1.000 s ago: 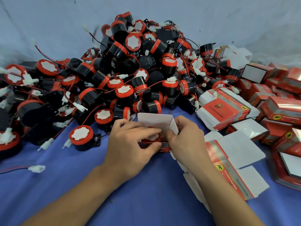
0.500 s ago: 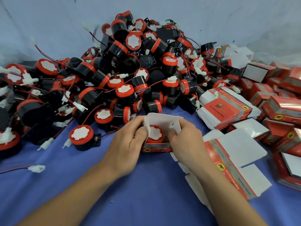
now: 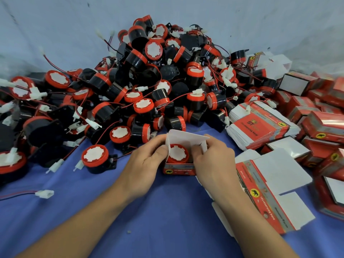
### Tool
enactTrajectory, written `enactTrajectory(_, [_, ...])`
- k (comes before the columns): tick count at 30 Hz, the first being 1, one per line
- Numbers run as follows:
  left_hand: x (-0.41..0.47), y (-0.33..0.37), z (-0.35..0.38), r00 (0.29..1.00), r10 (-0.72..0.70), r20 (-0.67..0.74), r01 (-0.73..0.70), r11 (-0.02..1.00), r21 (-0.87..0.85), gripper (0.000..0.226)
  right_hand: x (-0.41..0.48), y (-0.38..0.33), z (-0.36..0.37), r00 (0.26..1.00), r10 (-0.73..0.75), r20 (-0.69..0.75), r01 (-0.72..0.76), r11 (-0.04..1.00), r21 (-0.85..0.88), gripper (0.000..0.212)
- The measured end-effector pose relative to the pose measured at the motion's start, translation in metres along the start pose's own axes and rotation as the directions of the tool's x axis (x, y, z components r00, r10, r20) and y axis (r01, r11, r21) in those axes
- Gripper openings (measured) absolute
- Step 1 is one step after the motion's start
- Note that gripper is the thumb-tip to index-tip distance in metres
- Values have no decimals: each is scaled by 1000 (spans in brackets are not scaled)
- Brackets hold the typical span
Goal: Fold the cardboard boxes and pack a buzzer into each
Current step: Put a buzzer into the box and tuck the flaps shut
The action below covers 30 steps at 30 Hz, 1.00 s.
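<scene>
Head view, and we're right over the action: one small red box point(image 3: 178, 171) stands on the blue tabletop point(image 3: 130, 211), just on the near side of the big buzzer pile point(image 3: 149, 81). A buzzer point(image 3: 178, 153) sits inside it, white face up. The left hand point(image 3: 147, 161) pinches the box's left side flap and the right hand point(image 3: 214, 161) curls round the right one, so both grips are clamped on the box, one each side. I'd say that steadies it and keeps the side flaps clear while the tall white lid flap point(image 3: 186, 137) stands at the far edge, ready to fold down. Flat box blanks point(image 3: 260, 125) are stacked to the right within easy reach, with finished boxes point(image 3: 323, 125) heaped beyond. Now the doubts: the packed buzzer's wire and plug are hidden, so I can't tell if they're tucked in. The right fingertips vanish behind the flap, the box's bottom closure is out of sight, and the far-right boxes run off the frame.
</scene>
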<state>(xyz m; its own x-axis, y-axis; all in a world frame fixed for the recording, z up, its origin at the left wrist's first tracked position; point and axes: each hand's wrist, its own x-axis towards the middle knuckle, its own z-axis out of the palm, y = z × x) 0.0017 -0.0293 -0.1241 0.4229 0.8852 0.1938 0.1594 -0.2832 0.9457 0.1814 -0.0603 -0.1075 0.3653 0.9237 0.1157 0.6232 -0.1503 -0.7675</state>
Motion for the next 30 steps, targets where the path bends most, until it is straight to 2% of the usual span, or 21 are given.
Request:
enactTrajectory(2, [2,-1,-1,995,-35,-96,32,999,-30,45,0,-2,1,1000,-19,17,20,1000,-21,21])
enactTrajectory(4, [4,-4,-5,965,-55,-258,72,996,57,77,-1,-4,-1,998,-44,45,47,997,-63,25])
enactTrajectory(5, [5,-4,-7,946,-46,-321,83,991,101,84,-2,-5,-2,997,-56,58,61,995,-78,28])
enactTrajectory(7, [6,-3,-7,916,-2,-401,77,982,170,80,-4,-7,-4,992,-81,93,92,989,-112,32])
enactTrajectory(10, [6,-2,0,884,104,-457,86,922,376,59,-13,-9,-5,973,-115,202,145,979,-144,33])
enactTrajectory(12, [4,0,5,879,105,-465,133,883,449,49,-20,-11,-8,939,-167,302,213,969,-128,41])
enactTrajectory(15, [5,1,5,917,45,-397,116,920,374,15,-23,-10,-16,873,-222,435,272,961,-57,49])
enactTrajectory(16, [4,1,4,932,25,-362,110,931,347,12,-22,-9,-18,855,-224,468,256,967,-5,50])
enactTrajectory(18, [5,0,3,949,-23,-314,124,944,306,17,-19,-8,-23,847,-206,491,144,976,161,55])
enactTrajectory(20, [8,-1,3,955,-62,-291,145,952,271,16,-12,-4,-29,876,-107,470,-20,966,258,58])
enactTrajectory(22, [9,-2,2,955,-79,-287,153,957,247,16,-5,1,-32,865,-51,500,-98,959,266,42])
enactTrajectory(24, [9,-3,2,954,-83,-289,157,957,243,13,-2,3,-32,846,-58,530,-96,961,258,27])
enactTrajectory(30, [10,-3,4,955,-98,-280,159,966,204,13,0,1,-22,872,-63,486,-44,978,205,27])
